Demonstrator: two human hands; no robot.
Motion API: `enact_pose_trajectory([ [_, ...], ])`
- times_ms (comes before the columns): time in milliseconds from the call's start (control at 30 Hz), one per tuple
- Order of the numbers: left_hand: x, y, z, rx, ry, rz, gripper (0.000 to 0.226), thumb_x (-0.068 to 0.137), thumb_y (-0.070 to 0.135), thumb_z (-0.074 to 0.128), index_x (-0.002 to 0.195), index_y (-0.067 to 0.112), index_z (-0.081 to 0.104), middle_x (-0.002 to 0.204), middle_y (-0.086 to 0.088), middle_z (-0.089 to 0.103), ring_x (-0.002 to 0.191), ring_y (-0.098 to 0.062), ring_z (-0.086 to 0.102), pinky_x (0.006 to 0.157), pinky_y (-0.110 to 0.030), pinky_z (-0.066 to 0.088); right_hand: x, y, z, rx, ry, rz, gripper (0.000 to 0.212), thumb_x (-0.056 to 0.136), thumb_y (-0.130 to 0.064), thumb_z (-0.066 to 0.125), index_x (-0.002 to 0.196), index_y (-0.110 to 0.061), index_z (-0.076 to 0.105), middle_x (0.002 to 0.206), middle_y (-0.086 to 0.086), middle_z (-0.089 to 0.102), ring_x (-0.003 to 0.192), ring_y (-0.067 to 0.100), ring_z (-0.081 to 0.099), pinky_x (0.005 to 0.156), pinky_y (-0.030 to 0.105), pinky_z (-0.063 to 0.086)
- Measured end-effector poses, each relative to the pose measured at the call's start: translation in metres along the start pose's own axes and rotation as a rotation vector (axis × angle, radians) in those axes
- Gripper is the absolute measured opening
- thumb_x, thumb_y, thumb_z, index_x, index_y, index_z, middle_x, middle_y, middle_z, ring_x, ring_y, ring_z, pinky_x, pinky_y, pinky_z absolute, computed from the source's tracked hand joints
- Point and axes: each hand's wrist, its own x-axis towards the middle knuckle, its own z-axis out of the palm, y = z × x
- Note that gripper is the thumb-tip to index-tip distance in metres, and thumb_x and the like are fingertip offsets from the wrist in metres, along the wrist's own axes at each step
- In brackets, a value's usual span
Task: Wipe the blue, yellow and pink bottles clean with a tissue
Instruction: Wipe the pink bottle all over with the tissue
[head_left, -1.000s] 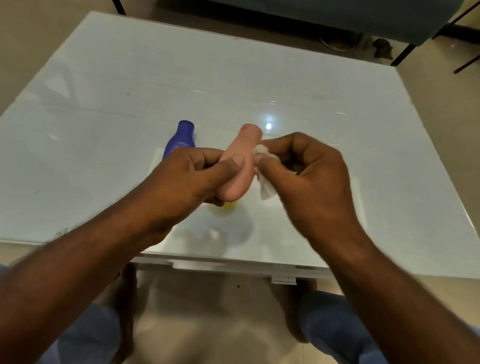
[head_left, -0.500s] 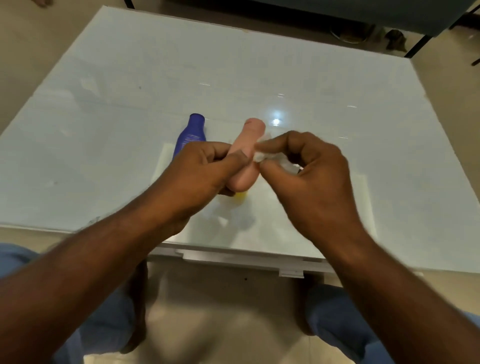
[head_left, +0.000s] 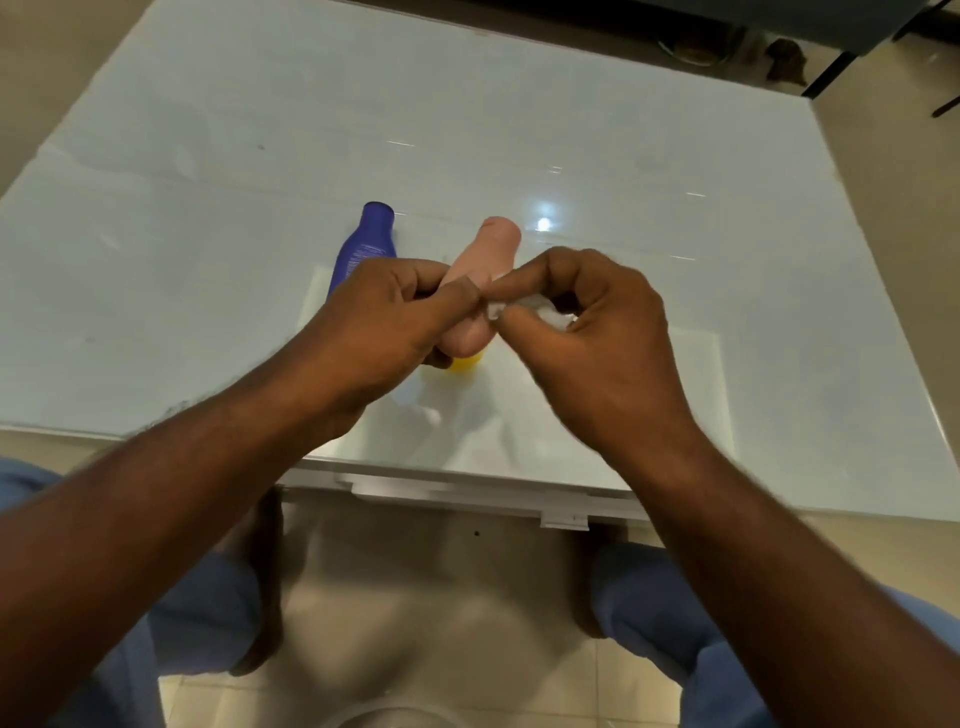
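My left hand (head_left: 387, 312) grips the pink bottle (head_left: 485, 254) around its lower body and holds it above the table, its cap end pointing away from me. My right hand (head_left: 592, 322) pinches a crumpled white tissue (head_left: 524, 307) against the pink bottle's right side. The blue bottle (head_left: 366, 241) lies on the table just left of my left hand, cap pointing away. Only a small patch of the yellow bottle (head_left: 465, 362) shows beneath the pink one; the rest is hidden by my hands.
The pale glass table (head_left: 208, 208) spreads wide to both sides, its near edge (head_left: 467, 488) just above my knees. Dark furniture legs (head_left: 831, 73) stand on the floor beyond the far right corner.
My right hand has slid the tissue down the pink bottle's side toward my left thumb and bunched it tighter. The bottle stays in my left hand.
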Motion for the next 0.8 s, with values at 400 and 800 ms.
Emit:
enact_pose_trajectory([
  [400,-0.002,0.0017,0.0018,-0.045,-0.011,-0.005,0.037,0.097,0.05,0.06,0.119,0.025,0.075,0.098,0.009,0.079,0.092,-0.013,0.075,0.074,-0.022,0.061,0.008,-0.0018,-0.0049,0.055,0.103,0.034,0.011,0.097,-0.017,0.075,0.106,-0.021,0.08,0.106,-0.008,0.078,0.097,0.004,0.072,0.086,0.012,0.057],
  [800,-0.0013,0.0056,0.0018,-0.072,0.014,-0.02,0.033,0.1,0.043,0.06,0.116,0.019,0.076,0.102,-0.003,0.078,0.097,-0.022,0.074,0.085,-0.036,0.062,0.0038,-0.0018,-0.002,0.015,0.005,0.02,0.008,0.093,-0.016,0.073,0.095,-0.019,0.08,0.094,-0.005,0.077,0.088,0.009,0.072,0.079,0.02,0.059],
])
